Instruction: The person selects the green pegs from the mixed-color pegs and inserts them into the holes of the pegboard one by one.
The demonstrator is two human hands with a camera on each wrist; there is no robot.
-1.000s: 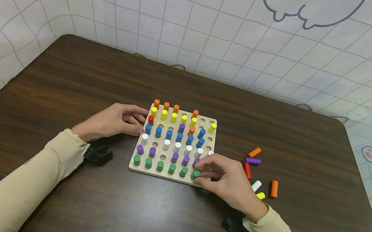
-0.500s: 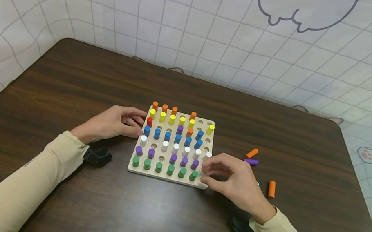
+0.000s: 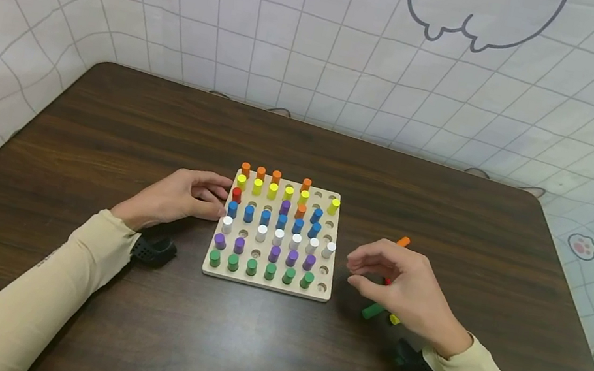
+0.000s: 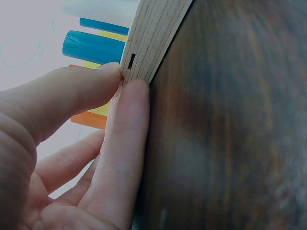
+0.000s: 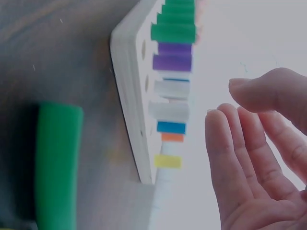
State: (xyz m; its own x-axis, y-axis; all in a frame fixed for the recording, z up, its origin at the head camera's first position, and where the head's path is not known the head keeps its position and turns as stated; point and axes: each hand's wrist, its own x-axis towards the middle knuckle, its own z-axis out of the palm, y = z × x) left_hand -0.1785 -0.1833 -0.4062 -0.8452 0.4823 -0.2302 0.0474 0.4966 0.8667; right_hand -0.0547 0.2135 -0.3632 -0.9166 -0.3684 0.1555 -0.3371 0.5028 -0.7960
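Note:
A pale wooden pegboard (image 3: 268, 283) lies flat on the table, with rows of coloured pegs standing in many of its holes. My left hand (image 3: 175, 198) rests at the board's left edge; in the left wrist view its thumb and index fingertip touch the plywood side beside a blue peg (image 4: 91, 47). To the right of the board, my right hand (image 3: 399, 283) hovers with nothing in its fingers, thumb apart from the fingertips. Just below it lies a loose green peg (image 3: 373, 311). At the near row's right end, beside the last standing green peg (image 3: 307, 279), is a bare hole.
Loose pegs lie right of the board, partly hidden by my right hand: an orange peg (image 3: 404, 241), a yellow peg (image 3: 395, 320) and a bit of red. The dark wooden table (image 3: 153, 120) meets a white grid-patterned curtain (image 3: 300, 33) at its far side.
My right hand has drawn away from the board's near right corner, moving right over the loose pegs. A loose green peg shows on the table now. The left hand stays at the board's edge.

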